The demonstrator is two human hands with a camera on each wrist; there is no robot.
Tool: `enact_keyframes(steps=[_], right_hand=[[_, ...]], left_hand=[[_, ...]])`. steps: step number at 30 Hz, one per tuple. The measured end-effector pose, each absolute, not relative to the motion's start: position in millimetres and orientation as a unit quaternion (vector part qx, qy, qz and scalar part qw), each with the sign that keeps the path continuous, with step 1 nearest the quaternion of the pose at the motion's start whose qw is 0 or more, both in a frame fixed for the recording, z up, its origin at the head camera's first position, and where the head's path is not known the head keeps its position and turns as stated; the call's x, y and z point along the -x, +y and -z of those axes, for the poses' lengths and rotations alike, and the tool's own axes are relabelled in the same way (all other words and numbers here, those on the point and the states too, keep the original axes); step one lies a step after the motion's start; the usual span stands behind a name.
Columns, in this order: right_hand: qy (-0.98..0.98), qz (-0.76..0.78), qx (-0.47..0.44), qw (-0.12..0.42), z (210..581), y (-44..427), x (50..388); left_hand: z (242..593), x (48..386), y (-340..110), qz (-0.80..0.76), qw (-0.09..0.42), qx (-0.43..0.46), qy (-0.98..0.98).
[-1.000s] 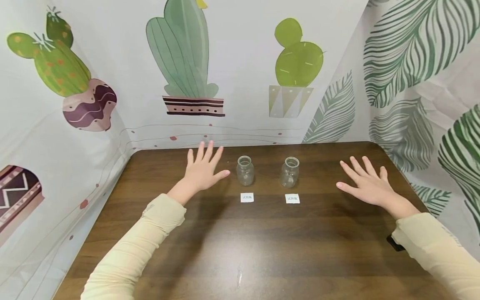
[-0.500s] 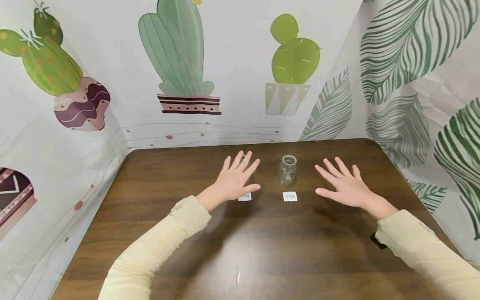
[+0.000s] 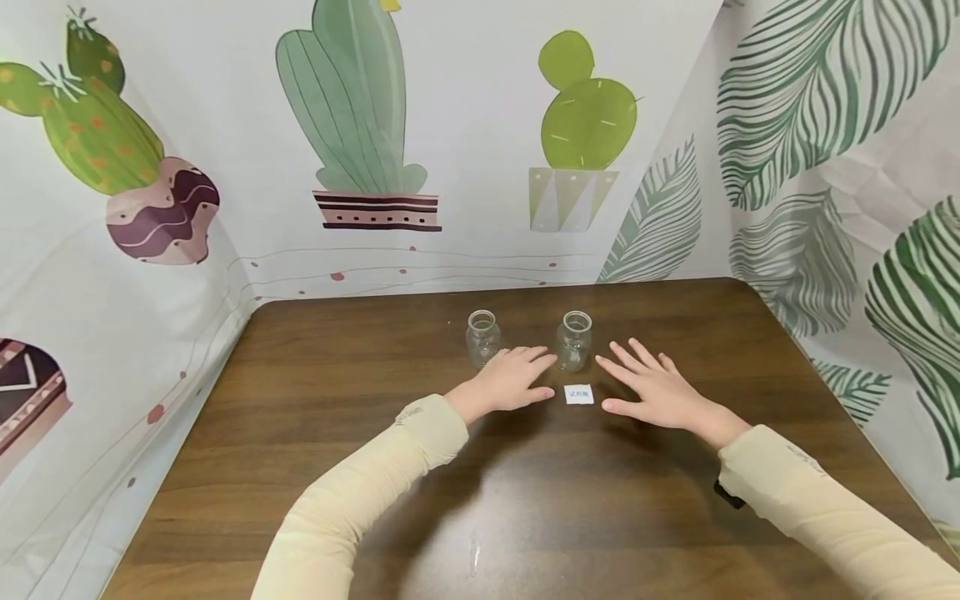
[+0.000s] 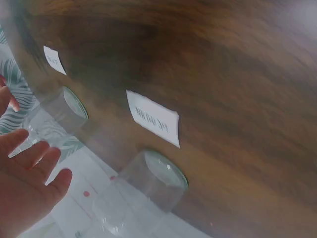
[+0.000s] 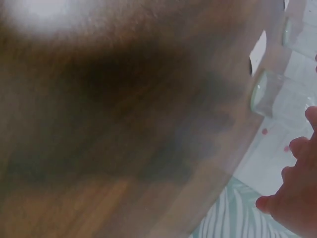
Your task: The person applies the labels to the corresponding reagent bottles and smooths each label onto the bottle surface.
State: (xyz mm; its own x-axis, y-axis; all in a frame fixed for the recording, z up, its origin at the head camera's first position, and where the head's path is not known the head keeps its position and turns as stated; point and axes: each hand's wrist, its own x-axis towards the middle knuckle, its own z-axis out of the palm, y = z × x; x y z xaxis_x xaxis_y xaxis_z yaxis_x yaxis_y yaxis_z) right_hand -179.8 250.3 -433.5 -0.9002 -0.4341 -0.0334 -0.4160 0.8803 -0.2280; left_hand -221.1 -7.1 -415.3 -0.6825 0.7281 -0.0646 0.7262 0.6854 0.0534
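Observation:
Two clear glass jars stand upright near the table's back, a left jar (image 3: 482,332) and a right jar (image 3: 573,337). My left hand (image 3: 513,380), fingers extended, hovers in front of the left jar and covers part of its base. My right hand (image 3: 656,392) spreads its fingers just right of the right jar. Neither hand holds anything. A white printed label (image 3: 579,394) lies before the right jar. The left jar's label (image 4: 153,119) shows in the left wrist view but is hidden by the hand in the head view.
The brown wooden table (image 3: 480,500) has its back edge against a white curtain (image 3: 480,142) printed with cacti and leaves. Bright glare lies on the table's front middle.
My left hand has moved right, passing in front of the left jar. My right hand has moved left towards the right jar. The jars stay in place; the view shifted slightly.

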Motion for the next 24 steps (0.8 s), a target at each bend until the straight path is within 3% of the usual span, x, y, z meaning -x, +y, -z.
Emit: enact_keyframes(steps=[10,24], right_hand=[[0.938,0.24,0.25,0.031,447.6,241.3,188.1],[0.903,0.373,0.193,0.087,463.6,228.3,206.4]], left_hand=[[427.1,230.7,15.7,-0.115,0.094,-0.357,0.922],[449.1,231.1,42.4,-0.11,0.122,-0.303,0.939]])
